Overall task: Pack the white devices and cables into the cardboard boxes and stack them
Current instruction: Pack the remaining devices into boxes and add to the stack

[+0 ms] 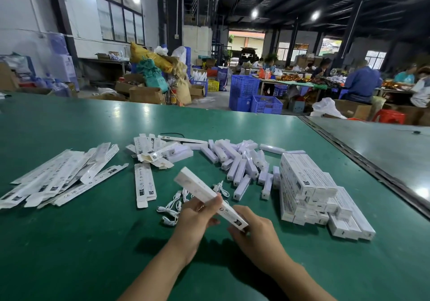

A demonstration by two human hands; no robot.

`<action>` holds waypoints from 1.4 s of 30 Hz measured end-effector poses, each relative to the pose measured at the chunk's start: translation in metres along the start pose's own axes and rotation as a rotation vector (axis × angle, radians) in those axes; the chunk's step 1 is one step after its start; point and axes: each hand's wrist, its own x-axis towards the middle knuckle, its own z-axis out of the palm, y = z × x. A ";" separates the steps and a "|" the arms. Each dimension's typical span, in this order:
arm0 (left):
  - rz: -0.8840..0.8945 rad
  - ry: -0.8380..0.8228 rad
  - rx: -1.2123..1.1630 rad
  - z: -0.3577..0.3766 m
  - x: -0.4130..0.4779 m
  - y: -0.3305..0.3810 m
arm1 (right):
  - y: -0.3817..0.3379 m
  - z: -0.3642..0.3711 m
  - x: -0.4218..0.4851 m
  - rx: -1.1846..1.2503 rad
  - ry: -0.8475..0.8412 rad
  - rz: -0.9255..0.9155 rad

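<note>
Left hand (197,221) and right hand (254,228) grip a long white box (204,190) | green table (93,242) | cables (176,201) beneath | packed boxes (311,191) stacked right

Green table (69,242): flat cartons (58,179), white devices (239,163), cables (176,204), stacked boxes (311,191).

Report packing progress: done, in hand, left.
Done: a stack of closed boxes sits at the right. In hand: the left hand and right hand hold one box. Left: many loose white devices, several cables and a spread of flat boxes.
</note>
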 end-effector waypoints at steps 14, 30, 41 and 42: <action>-0.057 0.226 -0.178 -0.011 0.010 0.009 | 0.041 0.020 0.044 -0.425 -0.337 0.428; -0.056 0.094 -0.400 -0.020 0.012 0.013 | 0.029 0.002 0.031 0.034 0.367 0.551; 0.071 0.269 -0.484 -0.027 0.019 0.015 | 0.012 -0.013 0.030 0.916 0.437 0.503; 0.081 0.270 -0.494 -0.027 0.019 0.016 | 0.012 -0.011 0.030 0.922 0.417 0.496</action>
